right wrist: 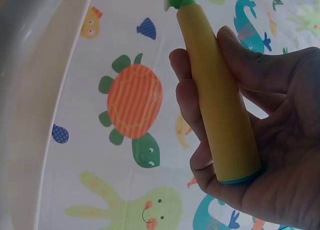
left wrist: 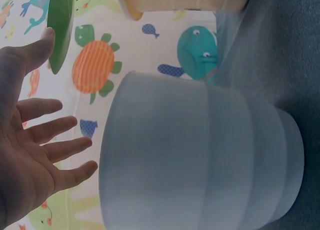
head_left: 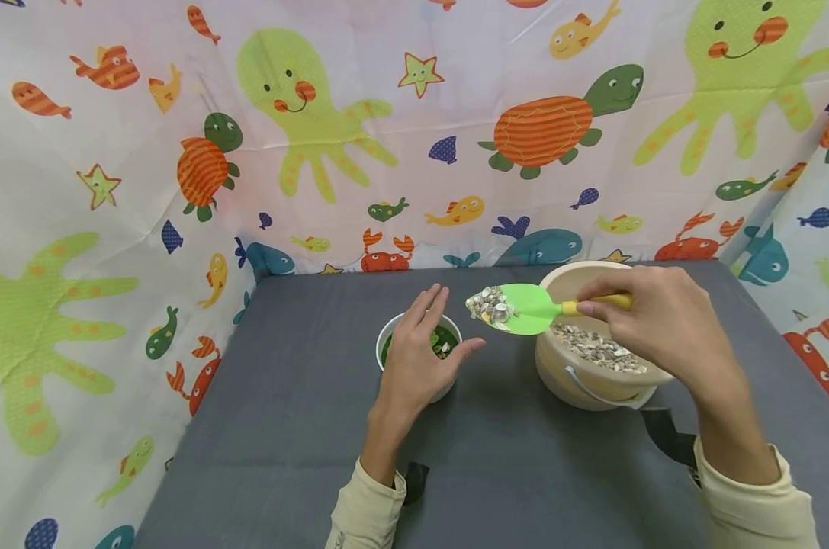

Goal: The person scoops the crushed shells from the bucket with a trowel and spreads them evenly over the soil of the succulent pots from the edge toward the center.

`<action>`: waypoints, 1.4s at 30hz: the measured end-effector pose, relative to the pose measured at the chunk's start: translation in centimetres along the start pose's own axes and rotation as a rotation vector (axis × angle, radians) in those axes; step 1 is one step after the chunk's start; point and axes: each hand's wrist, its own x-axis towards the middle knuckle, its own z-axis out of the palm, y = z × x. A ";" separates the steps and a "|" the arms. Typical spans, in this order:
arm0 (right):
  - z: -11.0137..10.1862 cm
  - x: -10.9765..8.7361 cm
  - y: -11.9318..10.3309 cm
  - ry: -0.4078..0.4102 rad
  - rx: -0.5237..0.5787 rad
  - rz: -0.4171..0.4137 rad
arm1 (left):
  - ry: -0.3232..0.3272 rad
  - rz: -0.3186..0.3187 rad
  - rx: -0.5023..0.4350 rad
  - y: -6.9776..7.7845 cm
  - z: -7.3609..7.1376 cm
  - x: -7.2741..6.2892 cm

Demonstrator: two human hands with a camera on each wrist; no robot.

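My right hand (head_left: 668,324) grips the yellow handle (right wrist: 220,99) of a small trowel with a green blade (head_left: 529,309). Small shells (head_left: 491,306) are heaped on the blade's tip, which points left in the head view. Below the trowel and to the right stands a cream bucket (head_left: 554,374), part filled with shell pieces (head_left: 596,349). Fingers extended and thumb spread, my left hand (head_left: 417,358) hovers above a white ribbed pot (left wrist: 170,155). Something green with a few pale bits (head_left: 445,343) shows inside the pot, partly hidden by that hand.
A light-blue bucket handle (head_left: 592,393) hangs down the bucket's front. Dark grey cloth (head_left: 304,396) covers the table. Behind and at the sides hangs a white curtain (head_left: 359,46) printed with sea animals. Dark straps (head_left: 668,435) are at both wrists.
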 end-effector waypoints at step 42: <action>6.1 4.4 -6.1 -0.242 0.068 -0.096 | -0.112 -0.369 -0.214 -6.6 -2.7 -4.4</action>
